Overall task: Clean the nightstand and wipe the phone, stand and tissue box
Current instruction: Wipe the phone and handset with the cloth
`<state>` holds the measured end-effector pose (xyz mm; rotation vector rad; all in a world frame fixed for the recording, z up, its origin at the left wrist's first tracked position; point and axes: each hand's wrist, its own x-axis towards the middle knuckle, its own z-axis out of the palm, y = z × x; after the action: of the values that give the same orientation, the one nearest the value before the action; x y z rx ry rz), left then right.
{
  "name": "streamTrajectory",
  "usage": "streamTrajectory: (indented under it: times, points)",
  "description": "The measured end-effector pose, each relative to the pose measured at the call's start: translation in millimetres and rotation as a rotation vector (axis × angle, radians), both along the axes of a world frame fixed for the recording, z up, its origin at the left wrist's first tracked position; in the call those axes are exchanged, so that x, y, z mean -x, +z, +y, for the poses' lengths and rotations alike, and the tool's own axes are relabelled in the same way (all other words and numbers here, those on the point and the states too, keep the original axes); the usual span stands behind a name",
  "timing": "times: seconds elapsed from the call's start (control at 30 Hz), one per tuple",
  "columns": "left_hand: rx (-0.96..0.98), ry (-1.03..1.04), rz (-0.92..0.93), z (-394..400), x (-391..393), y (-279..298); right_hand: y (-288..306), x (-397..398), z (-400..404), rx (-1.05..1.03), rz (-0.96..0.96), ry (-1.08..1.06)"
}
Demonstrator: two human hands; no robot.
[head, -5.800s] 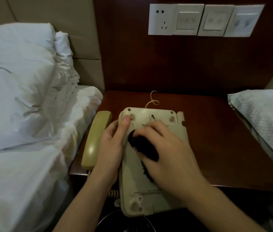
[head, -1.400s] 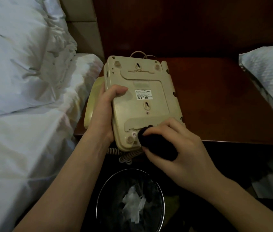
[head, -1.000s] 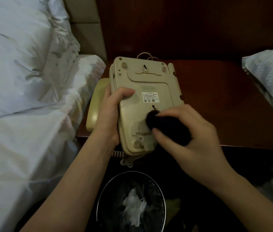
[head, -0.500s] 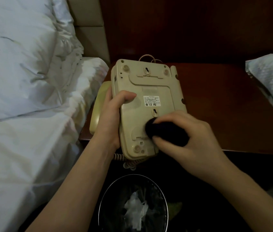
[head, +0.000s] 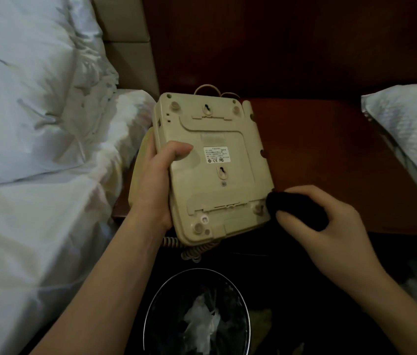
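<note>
Now we have the beige plastic telephone base (head: 212, 170) flipped underside up, tilted over the front edge of the dark red-brown wooden nightstand (head: 330, 155). Our left hand (head: 158, 183) clamps its left side, thumb curled on the smooth moulded shell; the handset seems pinned beneath, though the dim view hides it. Our right hand (head: 330, 221) is bunched round a soft black cloth (head: 294, 206) at the base's lower right corner. Hard, slick plastic could slip from a one-sided hold and drop toward the round black waste bin (head: 197, 313) below, dragging the springy coiled cord (head: 189, 248)
</note>
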<state>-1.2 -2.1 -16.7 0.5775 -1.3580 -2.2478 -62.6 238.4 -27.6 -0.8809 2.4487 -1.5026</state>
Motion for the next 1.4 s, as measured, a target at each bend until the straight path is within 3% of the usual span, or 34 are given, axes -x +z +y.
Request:
streamTrajectory:
  times: [0.13, 0.33, 0.43, 0.53, 0.67, 0.77, 0.9, 1.1, 1.2, 1.3, 1.4]
  points:
    - [-0.008, 0.007, 0.032, 6, 5, -2, -6, -3, -13, -0.012, 0.154, -0.054]
    - [-0.035, 0.064, 0.036, 1, 3, -1, -4, -16, -8, -0.097, 0.039, -0.076]
    - [-0.024, 0.039, 0.047, 4, 3, 1, 13, -16, -14, 0.055, 0.147, -0.137]
    - [-0.010, 0.063, 0.048, 8, 5, 1, 23, -31, -40, 0.143, 0.250, 0.051]
    - [-0.021, 0.058, 0.031, 8, 4, -1, 13, -51, -56, -0.036, 0.410, 0.331]
    - [-0.038, 0.067, 0.018, 10, 2, -2, 13, -45, -43, -0.088, 0.431, 0.362]
    - [-0.078, 0.034, 0.013, 12, 3, 1, 20, -43, -48, 0.028, 0.415, 0.269]
    - [-0.078, 0.007, -0.010, 9, 1, 1, 16, -29, -23, -0.170, 0.411, 0.396]
    - [-0.132, -0.042, -0.025, 6, -4, 6, 25, -2, -3, 0.100, 0.267, 0.117]
    - [-0.266, -0.137, -0.042, 15, -7, 17, 40, 29, -6, 0.505, -0.093, -0.181]
    - [-0.303, -0.211, -0.009, 30, -5, 24, 46, 43, -15, 0.515, -0.299, -0.111]
